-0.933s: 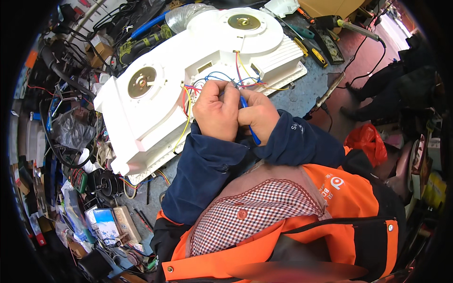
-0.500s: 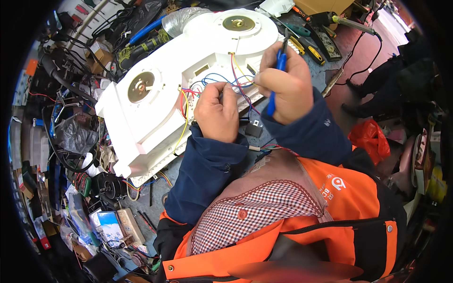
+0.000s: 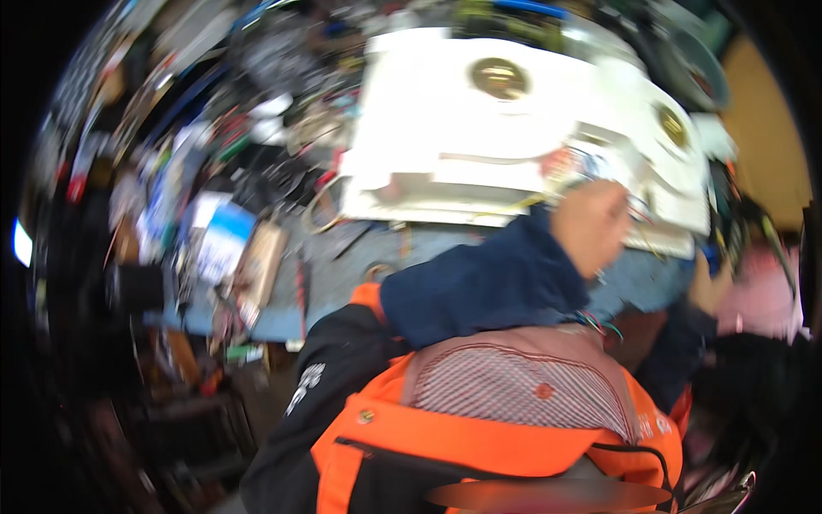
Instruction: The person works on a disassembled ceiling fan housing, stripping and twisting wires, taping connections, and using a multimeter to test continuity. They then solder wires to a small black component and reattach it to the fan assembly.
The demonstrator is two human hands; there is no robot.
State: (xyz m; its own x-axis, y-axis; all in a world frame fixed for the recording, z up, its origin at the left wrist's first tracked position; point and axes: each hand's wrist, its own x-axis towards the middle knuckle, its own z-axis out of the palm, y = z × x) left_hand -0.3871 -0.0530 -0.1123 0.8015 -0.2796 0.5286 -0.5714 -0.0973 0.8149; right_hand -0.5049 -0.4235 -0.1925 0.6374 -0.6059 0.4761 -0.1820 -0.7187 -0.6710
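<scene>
The picture is smeared by motion. My left hand (image 3: 591, 227) is at the front edge of a long white plastic housing (image 3: 411, 120), beside a bundle of coloured wires (image 3: 586, 163). Its fingers look curled, but blur hides what they hold, if anything. Off the housing's right end is my right hand (image 3: 709, 283), low and partly blurred. A blue-handled hand tool (image 3: 711, 254) shows at its fingers, and whether they still grip it is unclear. Two round brass-coloured discs, a left one (image 3: 499, 79) and a right one (image 3: 672, 126), sit in the housing's top.
The housing lies on a blue-grey bench (image 3: 342, 257). Clutter crowds the left side, with a blue-and-white packet (image 3: 224, 240) beside a light brown box (image 3: 261, 261). A cardboard panel (image 3: 762, 120) stands at the far right. Beyond the bench lies a pinkish floor (image 3: 762, 295).
The view has swung left, so the housing appears farther right. My right hand has moved away from the wires to the right, beyond the housing's end. My left hand stays near the wires.
</scene>
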